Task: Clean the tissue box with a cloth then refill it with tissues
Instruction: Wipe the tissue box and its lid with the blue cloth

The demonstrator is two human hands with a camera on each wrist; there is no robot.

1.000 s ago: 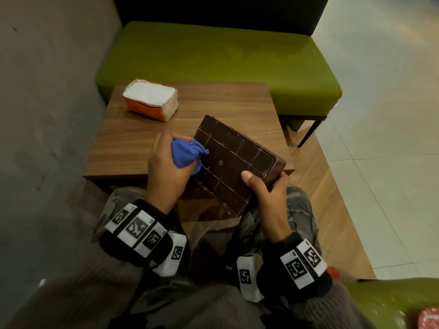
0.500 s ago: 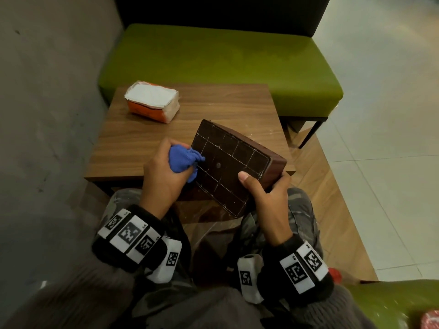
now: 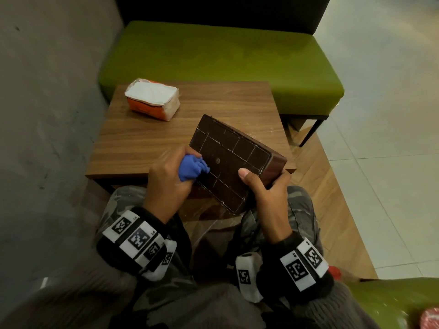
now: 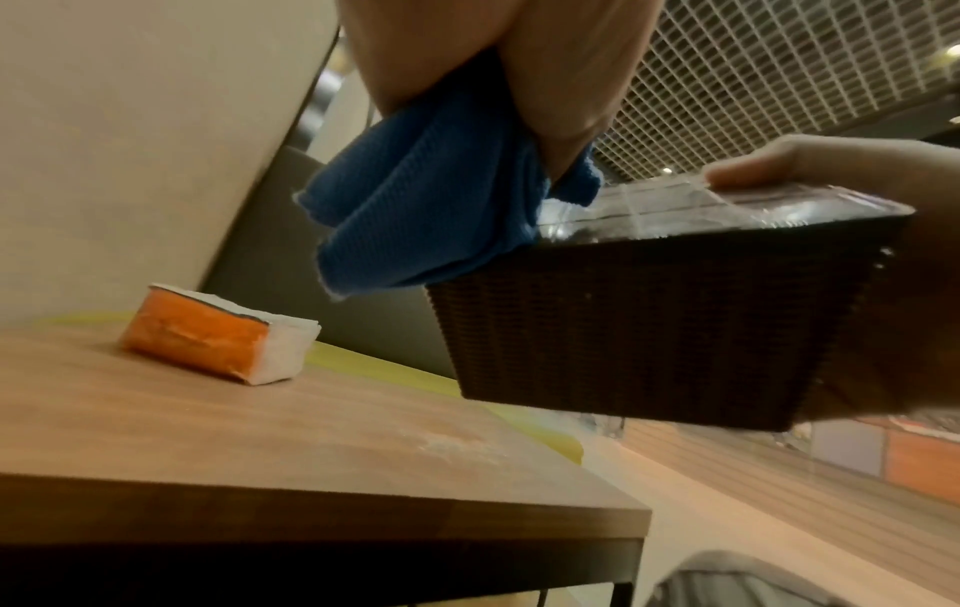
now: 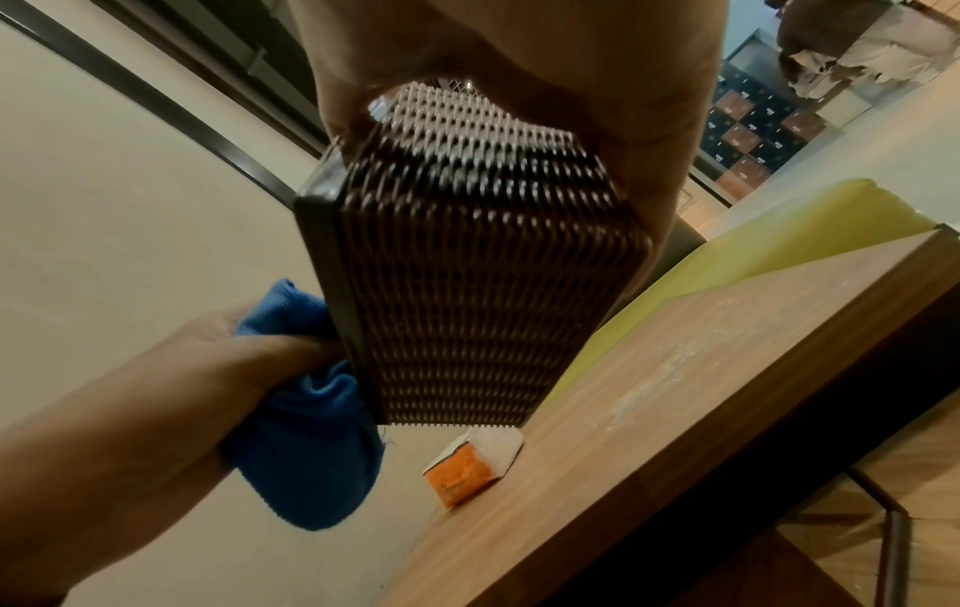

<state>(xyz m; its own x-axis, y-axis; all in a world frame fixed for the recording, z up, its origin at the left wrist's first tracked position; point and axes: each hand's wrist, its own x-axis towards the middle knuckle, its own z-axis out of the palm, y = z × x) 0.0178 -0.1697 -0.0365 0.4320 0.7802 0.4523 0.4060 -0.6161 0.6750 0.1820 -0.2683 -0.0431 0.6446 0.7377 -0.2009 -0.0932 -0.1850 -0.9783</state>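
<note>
A dark brown woven tissue box [image 3: 229, 162] is held above my lap, its flat gridded face tilted up toward me. My right hand [image 3: 263, 184] grips its near right end, thumb on the face and fingers under the side. My left hand [image 3: 169, 176] holds a bunched blue cloth [image 3: 192, 167] against the box's left edge. The cloth [image 4: 431, 213] hangs over the box's [image 4: 649, 328] corner in the left wrist view. In the right wrist view the box [image 5: 467, 287] stands on end with the cloth [image 5: 306, 443] at its left. An orange pack of white tissues [image 3: 153, 99] lies on the table's far left.
The small wooden table [image 3: 147, 138] stands in front of my knees, with pale dust marks near its right edge. A green bench [image 3: 225, 58] sits behind it, a grey wall to the left, and a tiled floor to the right.
My left hand with the cloth has slid a little toward me along the box's left edge. The box stays in my right hand at about the same tilt.
</note>
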